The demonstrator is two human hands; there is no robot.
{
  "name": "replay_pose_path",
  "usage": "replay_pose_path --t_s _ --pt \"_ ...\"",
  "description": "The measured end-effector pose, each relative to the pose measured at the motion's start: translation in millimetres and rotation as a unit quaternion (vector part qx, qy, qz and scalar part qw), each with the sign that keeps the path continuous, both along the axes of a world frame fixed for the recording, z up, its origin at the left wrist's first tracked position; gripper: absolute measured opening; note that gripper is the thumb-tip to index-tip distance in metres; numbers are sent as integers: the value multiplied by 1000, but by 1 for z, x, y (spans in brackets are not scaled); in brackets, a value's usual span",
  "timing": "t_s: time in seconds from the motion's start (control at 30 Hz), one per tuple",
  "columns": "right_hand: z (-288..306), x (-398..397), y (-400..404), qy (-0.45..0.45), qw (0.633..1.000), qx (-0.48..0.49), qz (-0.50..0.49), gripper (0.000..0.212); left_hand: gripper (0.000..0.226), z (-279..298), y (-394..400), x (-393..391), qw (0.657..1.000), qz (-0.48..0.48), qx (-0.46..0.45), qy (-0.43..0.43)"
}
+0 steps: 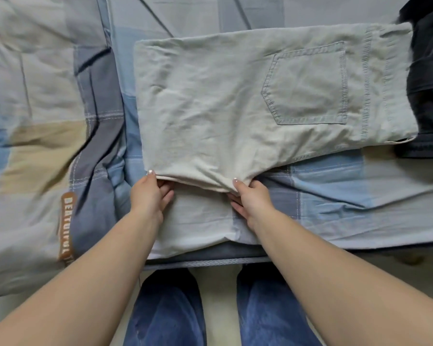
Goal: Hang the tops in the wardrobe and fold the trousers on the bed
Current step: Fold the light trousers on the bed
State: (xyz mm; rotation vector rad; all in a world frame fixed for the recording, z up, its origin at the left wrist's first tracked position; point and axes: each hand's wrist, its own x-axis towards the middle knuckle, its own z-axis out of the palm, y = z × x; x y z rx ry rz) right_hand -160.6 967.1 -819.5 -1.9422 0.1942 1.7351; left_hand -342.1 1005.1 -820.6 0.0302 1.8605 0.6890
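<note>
Pale beige trousers (235, 101) lie folded on the bed, waistband and back pocket to the right, fold edge to the left. My left hand (150, 193) pinches the near edge of the cloth at its left corner, thumb on top and fingers underneath. My right hand (250, 198) pinches the same near edge further right, thumb on top and fingers tucked under. The edge is lifted slightly off the sheet between my hands.
A patchwork blue, grey and beige bedsheet (348, 191) covers the bed. A rumpled duvet (35, 121) with a brown label lies at the left. Dark clothing (428, 83) is piled at the right, touching the waistband. The bed's front edge (205, 263) runs just before my legs.
</note>
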Motion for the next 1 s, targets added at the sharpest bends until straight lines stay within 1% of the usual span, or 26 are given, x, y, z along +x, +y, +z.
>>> replay_pose_path --t_s 0.07,0.13,0.2,0.27,0.3,0.37,0.4,0.47,0.5,0.53,0.57,0.6,0.63,0.67,0.7,0.73,0.77,0.8,0.87,0.93,1.0 --pt "-2 2 -5 -40 998 -9 51 12 22 -1 -9 1 999 -27 -24 8" --pt "-2 4 -6 -47 997 -14 63 14 18 -4 -12 0 998 -39 -28 46" --pt "-3 4 -5 -28 999 -11 38 15 16 -8 -9 -4 992 -48 -2 118" --pt "-3 3 -4 -8 999 -17 36 15 27 -9 0 -8 980 -85 38 173" --pt "-1 1 -5 -1 997 -33 67 14 29 -9 5 -9 973 -114 57 192" --pt "4 -1 -9 13 980 -73 184 15 31 -9 21 -9 960 -159 91 213" --pt "9 -1 -10 31 964 -93 247 19 33 -10 31 -10 955 -176 104 214" --pt "21 -1 -7 80 919 -113 370 30 39 -11 53 -13 947 -219 109 207" --pt "26 1 -1 95 897 -100 419 31 44 -13 66 -16 942 -244 103 205" --pt "30 5 9 95 887 -70 446 31 47 -14 79 -20 939 -265 91 201" --pt "32 9 22 76 895 -23 439 29 47 -14 91 -24 938 -278 80 191" --pt "31 15 37 37 914 35 402 27 44 -11 101 -28 938 -287 70 179" --pt "30 23 54 -19 933 93 347 25 37 -8 108 -33 940 -294 63 163" --pt "28 33 72 -84 942 143 290 22 31 -4 113 -36 943 -295 63 139" --pt "27 45 89 -139 944 185 236 19 24 0 116 -36 947 -292 70 110" --pt "24 55 104 -172 942 216 191 17 18 6 117 -34 952 -282 84 80" --pt "20 64 114 -181 941 236 162 22 13 12 118 -34 956 -270 101 48" --pt "15 70 120 -179 941 242 155 31 9 19 117 -33 958 -261 115 15" --pt "8 77 127 -156 946 224 173 46 14 37 119 -27 950 -279 135 -36" --pt "6 75 129 -129 950 216 183 52 20 59 124 -17 939 -302 147 -73" --pt "8 73 127 -100 959 219 152 54 20 81 131 -1 935 -303 158 -97"
